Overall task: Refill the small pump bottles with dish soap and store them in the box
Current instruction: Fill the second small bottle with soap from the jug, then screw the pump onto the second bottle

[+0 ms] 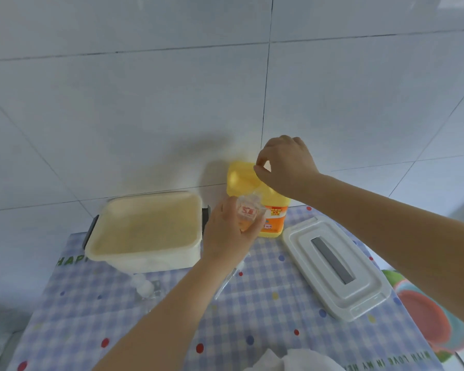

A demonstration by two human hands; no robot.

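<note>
The left hand holds a small clear bottle above the tabletop, just in front of the yellow dish soap jug. The left fingers are curled around the bottle's lower body, with the palm behind it; the bottle's upper part projects above the fingers toward the jug. The bottle is transparent, carries a red-and-white label on its face, and shows a pale amber tint near its base. Its neck is blurred, and whether a pump is fitted cannot be told.

The right hand is at the top of the jug. The thumb and forefinger are pressed together in a pinch at the jug's upper right shoulder; what they pinch is too small to identify. The jug stands upright at the rear edge of the tabletop, against the tiled wall. Its body is translucent yellow with an orange label.

The open cream box stands to the left of the left hand, near it. The white box lid, with a grey centre strip, lies flat to the right of the jug. A second small bottle lies on the checked cloth in front of the box.
</note>
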